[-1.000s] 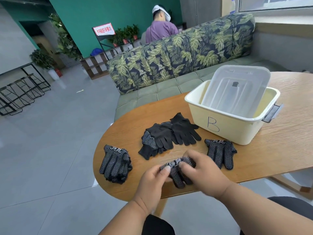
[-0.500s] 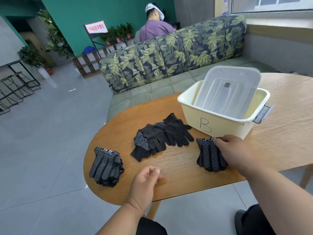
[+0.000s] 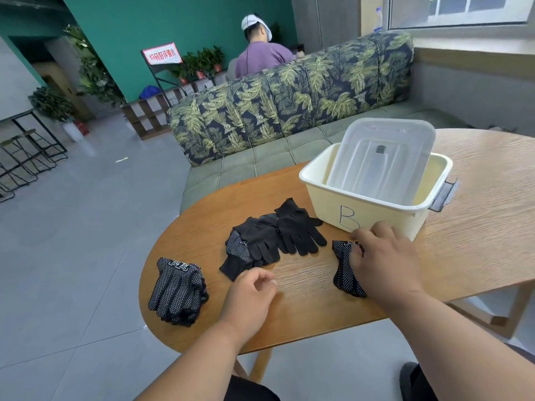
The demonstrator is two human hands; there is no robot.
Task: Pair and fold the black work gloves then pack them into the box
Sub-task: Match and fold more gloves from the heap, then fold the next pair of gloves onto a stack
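**Gloves sorted in stacks beside the box, none packed yet**

Gloves lie in three groups in front of the box (image 3: 373, 206), which we take as our landmark. Nearest it, just before its front wall with the letter B, a folded dotted pair (image 3: 344, 270) lies under our right hand (image 3: 385, 261); the fingers lie over the cuff end, slightly bent, but we cannot tell whether they pinch the fabric or only press it flat. We judge this stack sits close to the box so it can go in with a short lift. Left of the box, a loose heap of gloves (image 3: 269, 241) lies spread out, likely not yet paired. Farthest left from the box, near the table (image 3: 477, 227) edge, another folded stack (image 3: 178, 290) waits.

Our left hand (image 3: 252, 296) rests on the wood between heap and table edge, fingers loosely curled, holding nothing.

A clear lid (image 3: 382, 160) stands tilted inside the box and hides most of its floor, so we cannot say whether anything is inside. How many gloves each stack holds is unclear.
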